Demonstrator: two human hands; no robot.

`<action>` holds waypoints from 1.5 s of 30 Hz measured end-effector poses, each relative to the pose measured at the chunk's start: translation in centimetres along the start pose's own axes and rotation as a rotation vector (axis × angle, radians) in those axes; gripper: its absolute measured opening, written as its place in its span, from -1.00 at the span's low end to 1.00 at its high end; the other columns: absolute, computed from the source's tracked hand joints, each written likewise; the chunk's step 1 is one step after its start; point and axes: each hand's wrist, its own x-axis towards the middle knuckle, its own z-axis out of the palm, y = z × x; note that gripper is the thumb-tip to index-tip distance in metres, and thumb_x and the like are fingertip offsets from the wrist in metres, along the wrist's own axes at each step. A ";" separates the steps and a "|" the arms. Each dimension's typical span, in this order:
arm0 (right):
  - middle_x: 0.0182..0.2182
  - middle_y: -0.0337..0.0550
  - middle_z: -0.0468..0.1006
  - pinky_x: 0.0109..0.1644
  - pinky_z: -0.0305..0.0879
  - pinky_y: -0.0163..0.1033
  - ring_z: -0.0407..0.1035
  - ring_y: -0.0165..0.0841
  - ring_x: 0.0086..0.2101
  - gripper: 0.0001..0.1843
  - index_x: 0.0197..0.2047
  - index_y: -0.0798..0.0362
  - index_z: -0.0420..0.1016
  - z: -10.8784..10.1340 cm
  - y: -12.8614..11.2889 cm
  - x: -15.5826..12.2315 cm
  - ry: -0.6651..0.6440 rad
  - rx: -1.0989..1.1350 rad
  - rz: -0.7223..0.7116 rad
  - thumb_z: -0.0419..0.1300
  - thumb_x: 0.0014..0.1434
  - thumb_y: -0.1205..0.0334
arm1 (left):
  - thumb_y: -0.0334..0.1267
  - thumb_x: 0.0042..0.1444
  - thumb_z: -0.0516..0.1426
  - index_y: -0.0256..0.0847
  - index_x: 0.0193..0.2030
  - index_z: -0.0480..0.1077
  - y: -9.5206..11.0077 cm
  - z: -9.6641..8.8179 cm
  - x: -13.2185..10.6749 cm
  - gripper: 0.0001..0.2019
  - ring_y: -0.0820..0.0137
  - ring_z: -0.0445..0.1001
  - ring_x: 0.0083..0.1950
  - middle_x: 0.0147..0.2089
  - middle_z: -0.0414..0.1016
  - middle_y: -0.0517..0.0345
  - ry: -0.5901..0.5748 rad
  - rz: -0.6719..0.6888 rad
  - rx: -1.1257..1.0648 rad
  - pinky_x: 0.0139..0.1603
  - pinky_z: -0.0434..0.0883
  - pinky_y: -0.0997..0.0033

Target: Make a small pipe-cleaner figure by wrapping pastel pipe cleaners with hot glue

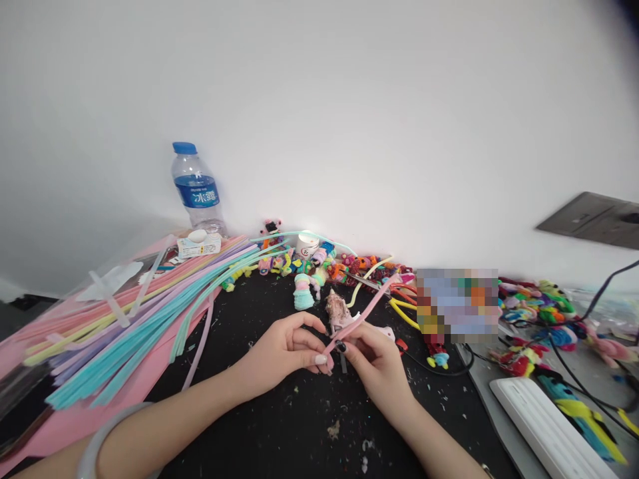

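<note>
A pink pipe cleaner point(367, 309) runs up and to the right from between my two hands. My left hand point(287, 346) pinches its lower end, which looks bent over, between thumb and fingers. Just beside it, my right hand point(372, 352) grips the same stem between thumb and forefinger. Behind the fingers sits a brownish-pink shell-like piece point(337, 309), partly hidden. A mint-green wound pipe-cleaner figure point(303, 293) stands a little farther back on the black mat point(239, 426).
Bundled pastel pipe cleaners point(144, 319) spread across the left. A water bottle point(196, 189) leans against the wall behind them. Finished fuzzy figures line the back, near a white cup point(307, 245). At right lie a white power strip point(549, 426) and black cables.
</note>
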 end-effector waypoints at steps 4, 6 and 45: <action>-0.11 -0.01 0.44 -0.05 0.23 -0.09 0.31 -0.17 -0.10 -0.66 -0.04 0.07 0.35 -1.5 0.3 0.3 0.052 -0.420 -0.126 0.02 0.09 0.40 | -0.30 -0.01 0.25 -0.29 -0.17 0.35 0.0 -0.6 0.2 -0.74 0.36 0.56 -0.24 -0.27 0.62 0.01 0.204 0.011 0.034 -0.20 0.44 0.42; 0.02 0.05 0.35 0.04 0.13 0.02 0.21 -0.09 0.02 -0.51 0.07 0.09 0.27 -2.0 0.6 0.4 0.053 -0.641 -0.080 0.03 0.01 0.42 | -0.28 0.01 0.24 -0.29 -0.13 0.37 0.1 -0.9 0.3 -0.72 0.34 0.56 -0.18 -0.23 0.62 -0.01 0.274 0.010 0.035 -0.14 0.44 0.41; -0.08 -0.05 0.56 0.00 0.36 -0.03 0.45 -0.15 -0.11 -0.66 -0.04 0.05 0.49 -3.3 3.3 0.1 -0.182 0.061 0.212 0.20 0.12 0.14 | -0.28 0.02 0.21 -0.24 -0.14 0.38 0.8 -2.0 0.6 -0.76 0.27 0.57 -0.18 -0.30 0.63 0.09 0.414 0.154 0.171 -0.16 0.48 0.36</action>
